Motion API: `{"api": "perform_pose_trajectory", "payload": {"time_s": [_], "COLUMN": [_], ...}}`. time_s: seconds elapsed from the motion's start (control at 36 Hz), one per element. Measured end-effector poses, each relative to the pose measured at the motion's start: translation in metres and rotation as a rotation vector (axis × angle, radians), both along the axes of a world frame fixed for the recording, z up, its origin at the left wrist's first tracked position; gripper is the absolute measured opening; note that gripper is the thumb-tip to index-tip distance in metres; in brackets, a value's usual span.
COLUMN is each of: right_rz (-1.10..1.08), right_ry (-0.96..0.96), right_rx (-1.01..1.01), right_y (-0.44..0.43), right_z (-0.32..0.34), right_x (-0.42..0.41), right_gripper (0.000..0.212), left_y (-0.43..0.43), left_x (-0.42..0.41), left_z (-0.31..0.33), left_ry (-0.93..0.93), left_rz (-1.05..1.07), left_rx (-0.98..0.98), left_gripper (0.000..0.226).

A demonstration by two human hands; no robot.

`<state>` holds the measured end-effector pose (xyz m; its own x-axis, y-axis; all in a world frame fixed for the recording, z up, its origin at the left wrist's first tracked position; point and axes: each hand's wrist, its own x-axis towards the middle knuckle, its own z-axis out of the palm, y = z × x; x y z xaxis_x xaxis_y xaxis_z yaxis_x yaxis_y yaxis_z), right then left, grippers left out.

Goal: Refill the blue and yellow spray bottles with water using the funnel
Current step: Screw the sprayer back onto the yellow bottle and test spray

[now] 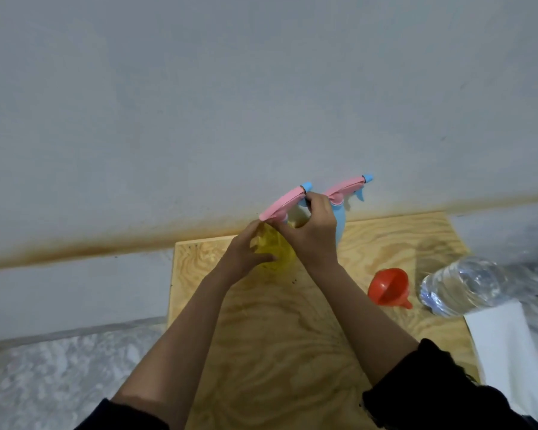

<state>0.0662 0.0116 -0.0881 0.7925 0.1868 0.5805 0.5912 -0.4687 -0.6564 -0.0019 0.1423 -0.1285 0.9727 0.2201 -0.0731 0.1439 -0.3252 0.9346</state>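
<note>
Backdrop: pale grey wall [261, 88] is filling the upper half, with a rusty brown stripe [106, 249] running along its lower part.
Surface: a plywood board [292, 352] is lying against the wall, over a speckled grey floor [59, 367].
Yellow bottle [275, 248]: it is standing on the far part of the board, near the wall, with its pink spray head [281, 204] on top and pointing up to the right.
Left hand [246, 252]: its fingers and thumb are wrapping round the yellow bottle's body and gripping it.
Right hand [311, 234]: it is reaching over from the right, fingers curling round the pink spray head at the trigger and neck and clamping on it.
Blue bottle [339, 218]: it is standing just behind the right hand, partly hidden by it, and wearing its own pink top [343, 187] with a blue nozzle.
Funnel [389, 288]: red, it is lying on its side on the board, right of the right forearm and well apart from both spray bottles, with no hand touching it.
Water bottle [466, 283]: clear, it is sitting at the board's right edge, just beside the funnel; whether it is capped I cannot tell.
White sheet [503, 342]: it is lying by the board's right side, below the water bottle.
Sleeves [441, 386]: dark, they are sitting pushed up the forearms.
</note>
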Motion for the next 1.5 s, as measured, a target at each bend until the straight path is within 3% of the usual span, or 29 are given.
{"api": "perform_pose_trajectory", "payload": {"time_s": [0.11, 0.31, 1.03, 1.28, 1.5], "right_rz": [-0.042, -0.125, -0.168, -0.170, -0.141], "right_ry": [0.010, 0.017, -0.116, -0.085, -0.061], "right_rx": [0.002, 0.038, 0.021, 0.023, 0.037], "right_y": [0.002, 0.015, 0.018, 0.018, 0.017], "right_z": [-0.003, -0.006, -0.011, -0.008, -0.005], "right_x": [0.002, 0.003, 0.009, 0.009, 0.012], "right_gripper": [0.063, 0.062, 0.059, 0.057, 0.049], "left_y": [-0.002, -0.018, -0.011, -0.015, -0.022], "left_x": [0.001, 0.005, 0.011, 0.012, 0.006], "left_z": [-0.004, -0.017, -0.020, -0.018, -0.018], "left_ry": [-0.010, -0.138, -0.185, -0.247, -0.238], "left_rz": [0.013, 0.222, 0.257, 0.288, 0.344], "left_rx": [-0.012, 0.109, 0.073, 0.221, 0.261], "left_gripper": [0.074, 0.062, 0.061, 0.056, 0.069]}}
